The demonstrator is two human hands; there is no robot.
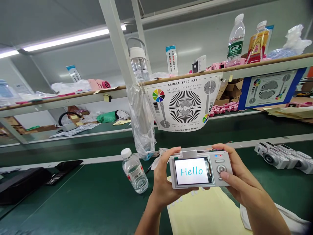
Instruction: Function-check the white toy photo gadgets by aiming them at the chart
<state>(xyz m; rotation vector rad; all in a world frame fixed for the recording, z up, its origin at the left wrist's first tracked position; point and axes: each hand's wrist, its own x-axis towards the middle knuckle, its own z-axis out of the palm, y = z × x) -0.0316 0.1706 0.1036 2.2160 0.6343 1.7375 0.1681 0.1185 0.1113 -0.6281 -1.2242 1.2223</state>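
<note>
A silver digital camera [215, 178] is held up above the green bench, its back facing me. Its lit screen reads "Hello" in blue, and small red and blue lights glow above the buttons. My left hand [161, 179] is closed around the left end, thumb on the top edge and fingers beneath. Around the right end is my right hand [244, 182], its thumb at the round button pad and a finger on top. Behind the camera hangs a camera test chart [184, 106] from the shelf. Below lies a pale yellow sheet [202, 215].
A water bottle [135, 171] stands left of my hands. Several white cameras [283, 156] sit at the right. A plastic bag [141, 124] hangs by the post. The shelf edge [264, 67] carries bottles and pink parts. A black case [22, 186] lies at far left.
</note>
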